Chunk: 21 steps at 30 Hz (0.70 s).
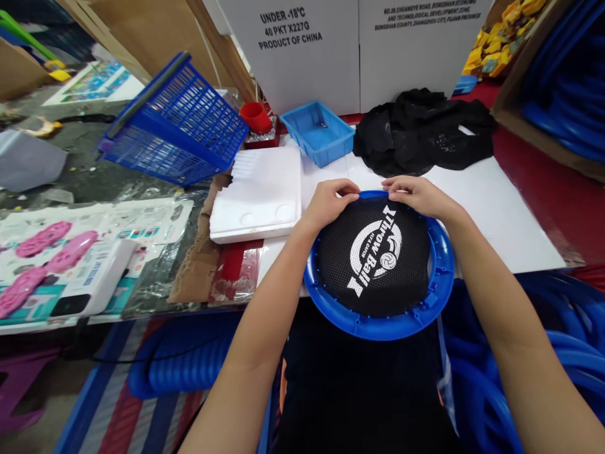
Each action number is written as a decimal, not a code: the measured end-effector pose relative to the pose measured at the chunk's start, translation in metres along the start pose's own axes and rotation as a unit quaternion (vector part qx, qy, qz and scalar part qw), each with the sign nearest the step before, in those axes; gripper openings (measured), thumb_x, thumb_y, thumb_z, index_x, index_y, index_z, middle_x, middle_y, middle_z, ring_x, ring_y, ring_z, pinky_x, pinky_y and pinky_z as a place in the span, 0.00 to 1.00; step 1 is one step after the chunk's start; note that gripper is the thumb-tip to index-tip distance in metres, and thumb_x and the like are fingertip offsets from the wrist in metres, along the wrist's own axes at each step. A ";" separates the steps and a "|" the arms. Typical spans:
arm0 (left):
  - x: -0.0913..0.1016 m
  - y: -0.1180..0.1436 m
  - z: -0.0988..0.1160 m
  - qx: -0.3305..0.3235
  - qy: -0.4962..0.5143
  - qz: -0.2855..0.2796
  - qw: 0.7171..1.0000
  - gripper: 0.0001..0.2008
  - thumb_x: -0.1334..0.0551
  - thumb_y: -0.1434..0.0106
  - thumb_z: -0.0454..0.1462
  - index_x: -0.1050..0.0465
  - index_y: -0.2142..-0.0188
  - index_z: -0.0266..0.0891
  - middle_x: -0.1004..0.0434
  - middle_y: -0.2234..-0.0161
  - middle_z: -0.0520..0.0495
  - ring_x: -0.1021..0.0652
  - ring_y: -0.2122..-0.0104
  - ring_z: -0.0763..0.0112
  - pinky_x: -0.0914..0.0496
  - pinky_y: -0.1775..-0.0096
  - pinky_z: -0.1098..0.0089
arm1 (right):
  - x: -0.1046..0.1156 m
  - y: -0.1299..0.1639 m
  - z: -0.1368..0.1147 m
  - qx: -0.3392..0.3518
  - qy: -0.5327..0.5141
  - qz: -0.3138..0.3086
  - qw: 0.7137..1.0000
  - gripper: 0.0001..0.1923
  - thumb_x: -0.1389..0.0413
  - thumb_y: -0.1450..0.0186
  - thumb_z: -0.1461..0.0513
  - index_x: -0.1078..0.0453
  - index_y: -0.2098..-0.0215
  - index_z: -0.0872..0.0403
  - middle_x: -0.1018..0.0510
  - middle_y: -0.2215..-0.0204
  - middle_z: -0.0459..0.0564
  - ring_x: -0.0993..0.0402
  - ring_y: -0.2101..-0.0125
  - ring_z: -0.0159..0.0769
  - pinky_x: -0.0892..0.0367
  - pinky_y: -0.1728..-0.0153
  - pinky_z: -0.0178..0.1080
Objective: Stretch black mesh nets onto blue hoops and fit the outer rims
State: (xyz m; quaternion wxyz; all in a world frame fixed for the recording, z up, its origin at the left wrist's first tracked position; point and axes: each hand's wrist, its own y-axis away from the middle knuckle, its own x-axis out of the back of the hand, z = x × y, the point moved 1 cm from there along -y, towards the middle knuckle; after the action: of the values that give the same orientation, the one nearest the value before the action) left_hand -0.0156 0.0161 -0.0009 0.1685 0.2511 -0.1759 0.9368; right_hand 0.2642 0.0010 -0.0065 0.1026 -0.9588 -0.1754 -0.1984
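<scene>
A round blue plastic ring point(378, 325) rests at the table's front edge, close to my body. Across it lies a black mesh net point(331, 265) with white "Throw Ball" print. At the far rim my left hand point(333, 198) pinches the net's edge, fingers closed. My right hand point(416, 194) pinches the same far edge a little to the right, also closed. On the right and near sides, the ring's inner pegs show beyond the net. More black mesh pieces point(425, 132) lie piled behind my right hand.
Behind the ring stands a light blue tray point(321, 135), with a red cup point(256, 118) to its left. A white foam block point(259, 195) and a tilted blue basket point(179, 126) are at left. Blue rings fill a carton point(543, 120) at right. White cartons point(312, 69) wall the back.
</scene>
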 end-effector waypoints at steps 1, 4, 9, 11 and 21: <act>-0.001 0.000 0.000 0.002 -0.003 0.005 1.000 0.06 0.31 0.36 0.37 0.16 0.60 0.40 0.12 0.61 0.45 0.17 0.60 0.62 0.23 0.51 0.58 | 0.000 -0.001 0.000 0.000 0.005 0.002 1.000 0.12 0.33 0.34 0.49 0.18 0.63 0.48 0.17 0.40 0.52 0.22 0.39 0.55 0.33 0.32 0.59; -0.002 -0.001 -0.002 0.006 -0.016 0.012 1.000 0.06 0.31 0.36 0.37 0.16 0.59 0.41 0.12 0.63 0.45 0.16 0.61 0.62 0.23 0.50 0.58 | 0.002 -0.003 -0.002 -0.006 0.011 0.002 1.000 0.12 0.32 0.35 0.49 0.16 0.63 0.48 0.14 0.44 0.51 0.20 0.42 0.54 0.32 0.33 0.59; 0.000 -0.005 -0.009 -0.003 -0.014 0.007 1.000 0.08 0.30 0.37 0.38 0.16 0.58 0.40 0.13 0.64 0.46 0.16 0.62 0.62 0.23 0.52 0.59 | 0.004 -0.006 -0.004 -0.013 0.005 0.004 1.000 0.11 0.31 0.37 0.50 0.14 0.63 0.47 0.13 0.46 0.50 0.19 0.43 0.55 0.31 0.33 0.59; 0.000 -0.006 -0.010 -0.005 -0.011 0.004 1.000 0.08 0.29 0.37 0.38 0.16 0.58 0.40 0.13 0.64 0.46 0.17 0.63 0.63 0.24 0.53 0.59 | 0.004 -0.007 -0.002 -0.015 -0.005 0.003 1.000 0.11 0.30 0.37 0.50 0.14 0.63 0.47 0.13 0.46 0.50 0.19 0.42 0.55 0.31 0.33 0.58; -0.002 -0.005 -0.002 0.004 -0.019 -0.002 1.000 0.05 0.31 0.37 0.36 0.15 0.62 0.40 0.11 0.62 0.46 0.17 0.62 0.63 0.23 0.51 0.59 | 0.000 -0.008 0.002 -0.022 0.006 0.028 0.999 0.09 0.29 0.39 0.53 0.13 0.64 0.48 0.11 0.49 0.49 0.18 0.44 0.55 0.29 0.36 0.56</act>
State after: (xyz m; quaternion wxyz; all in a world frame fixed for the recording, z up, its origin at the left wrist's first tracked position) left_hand -0.0128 0.0211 -0.0021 0.1661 0.2699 -0.1753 0.9321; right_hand 0.2618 0.0086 -0.0069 0.0878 -0.9642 -0.1430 -0.2052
